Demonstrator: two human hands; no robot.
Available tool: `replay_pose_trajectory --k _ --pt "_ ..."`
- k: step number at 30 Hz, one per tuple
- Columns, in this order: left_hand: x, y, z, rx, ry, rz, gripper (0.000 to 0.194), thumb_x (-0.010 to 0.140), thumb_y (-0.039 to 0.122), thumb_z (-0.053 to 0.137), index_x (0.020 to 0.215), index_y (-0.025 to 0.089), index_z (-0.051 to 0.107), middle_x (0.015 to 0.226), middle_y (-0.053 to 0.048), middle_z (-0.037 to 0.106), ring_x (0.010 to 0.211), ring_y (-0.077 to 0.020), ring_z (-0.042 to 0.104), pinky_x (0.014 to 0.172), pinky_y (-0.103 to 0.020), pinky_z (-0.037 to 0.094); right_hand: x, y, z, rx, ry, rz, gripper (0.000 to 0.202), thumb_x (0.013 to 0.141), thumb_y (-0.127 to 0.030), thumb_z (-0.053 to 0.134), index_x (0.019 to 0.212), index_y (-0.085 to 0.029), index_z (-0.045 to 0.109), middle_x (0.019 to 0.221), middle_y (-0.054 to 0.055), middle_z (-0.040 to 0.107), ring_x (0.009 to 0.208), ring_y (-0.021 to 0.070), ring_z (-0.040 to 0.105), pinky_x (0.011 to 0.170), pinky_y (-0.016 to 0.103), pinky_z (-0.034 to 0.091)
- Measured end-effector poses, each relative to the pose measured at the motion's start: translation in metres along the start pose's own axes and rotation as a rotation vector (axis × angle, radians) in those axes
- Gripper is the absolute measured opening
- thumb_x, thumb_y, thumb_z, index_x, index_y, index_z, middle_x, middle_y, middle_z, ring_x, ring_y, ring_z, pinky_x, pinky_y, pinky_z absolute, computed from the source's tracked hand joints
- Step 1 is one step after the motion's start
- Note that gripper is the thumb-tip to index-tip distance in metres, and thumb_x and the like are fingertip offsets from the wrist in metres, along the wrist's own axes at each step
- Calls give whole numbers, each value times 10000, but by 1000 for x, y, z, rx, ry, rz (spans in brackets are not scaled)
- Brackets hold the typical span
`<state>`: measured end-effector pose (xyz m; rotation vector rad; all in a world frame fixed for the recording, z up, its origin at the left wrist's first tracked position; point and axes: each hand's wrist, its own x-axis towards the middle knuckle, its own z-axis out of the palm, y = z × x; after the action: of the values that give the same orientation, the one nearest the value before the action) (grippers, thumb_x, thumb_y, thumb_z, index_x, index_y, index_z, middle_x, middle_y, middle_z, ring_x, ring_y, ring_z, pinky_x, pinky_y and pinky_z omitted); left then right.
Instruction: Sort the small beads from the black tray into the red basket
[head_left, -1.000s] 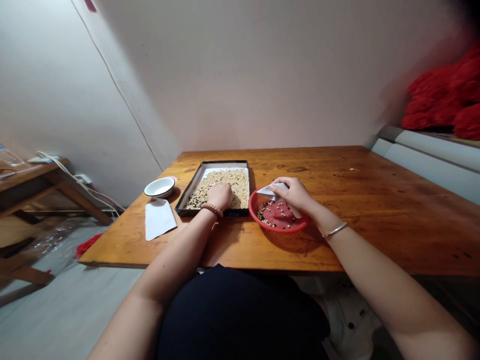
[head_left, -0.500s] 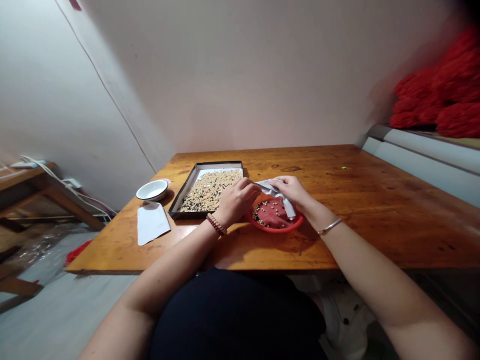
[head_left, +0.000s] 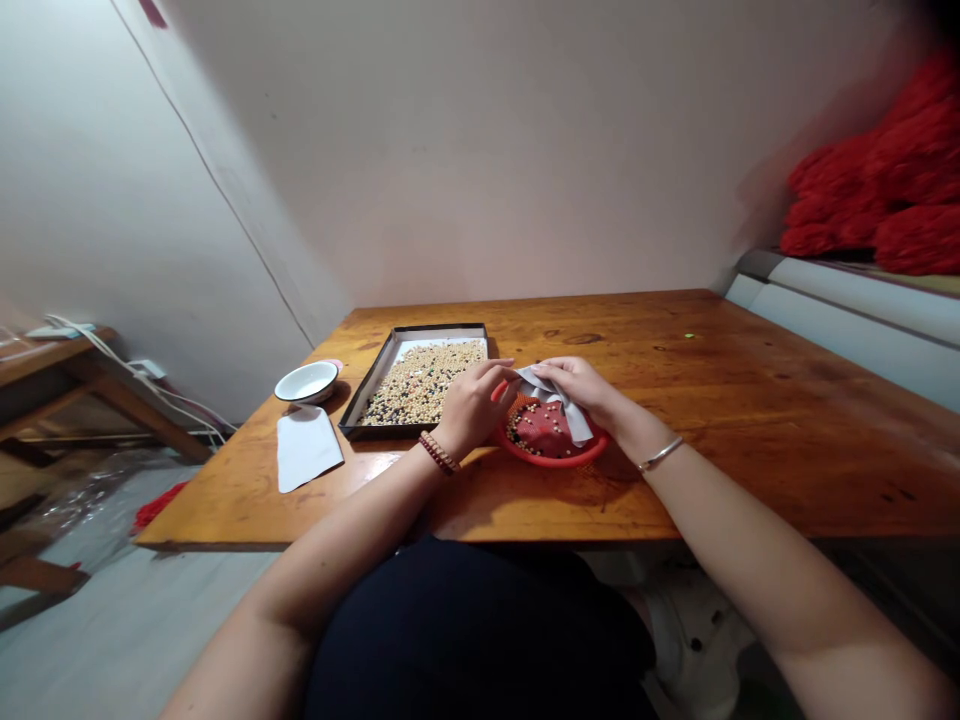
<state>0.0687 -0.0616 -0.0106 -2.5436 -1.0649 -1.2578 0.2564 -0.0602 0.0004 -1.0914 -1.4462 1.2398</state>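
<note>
A red basket (head_left: 551, 462) stands near the table's front edge, with a red cloth-like piece and scattered beads inside it. Over the basket my right hand (head_left: 574, 385) grips a crumpled white cloth or paper (head_left: 577, 424), whose loose end hangs down into the basket. My left hand (head_left: 480, 398) is at the basket's left rim, its fingers bent near the white piece's left end; what its fingertips pinch is too small to make out. Beside my left hand lies a black-edged tray (head_left: 367, 432) spread with many pale, dark and coloured beads.
On the wooden table (head_left: 637, 340), a white bowl (head_left: 306, 381) and a folded white sheet (head_left: 307, 450) are at the left. Red bundles (head_left: 877, 180) lie on a pale surface at the right. A wall rises behind. Cables hang by a wooden stand at the left.
My left hand's fingers have straightened a little and shifted slightly at the edge of the white piece. My right hand still grips it, and its folds have changed shape.
</note>
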Motion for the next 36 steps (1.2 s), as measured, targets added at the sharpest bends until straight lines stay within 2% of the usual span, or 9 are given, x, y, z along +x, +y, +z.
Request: replay_pose_trajectory --k 10,15,19,26,31,36 --pt "-4 1 2 86 -56 -64 149 915 311 560 963 202 651 885 -26 718 785 -136 662 711 -247 491 2 6 3 -88 -101 3 368 665 -507 651 712 -142 644 590 -10 569 548 104 457 529 237 340" --pt "-2 2 0 37 -62 -39 130 913 287 559 954 199 646 1021 -41 707 887 -145 660 798 -264 507 3 7 2 -43 -56 -56 350 687 -495 656 686 -146 636 592 -14 573 541 101 463 518 232 346" --pt "-1 2 -1 -26 -86 -59 118 920 274 547 945 198 634 1094 -47 688 946 -154 654 833 -283 509 3 7 0 15 -46 -37 290 725 -449 644 726 -159 654 605 -10 591 538 110 485 507 233 372" --pt "-1 5 1 -60 -115 -169 136 920 319 556 959 200 609 841 -7 709 722 -108 663 625 -199 470 3 8 1 -36 -87 -7 342 690 -491 660 721 -151 653 594 1 577 529 109 451 478 230 326" --pt "-2 5 1 -71 -85 -158 88 874 280 617 885 194 602 775 5 696 696 -105 658 617 -191 464 2 8 3 -70 -131 3 392 705 -524 650 730 -132 648 568 -15 545 503 89 422 479 226 305" --pt "-3 -1 6 -88 -9 -189 128 832 224 651 862 182 534 765 0 678 667 -100 638 590 -185 464 3 11 1 -119 -115 -59 417 732 -514 657 870 -121 677 705 24 633 598 112 511 558 232 370"
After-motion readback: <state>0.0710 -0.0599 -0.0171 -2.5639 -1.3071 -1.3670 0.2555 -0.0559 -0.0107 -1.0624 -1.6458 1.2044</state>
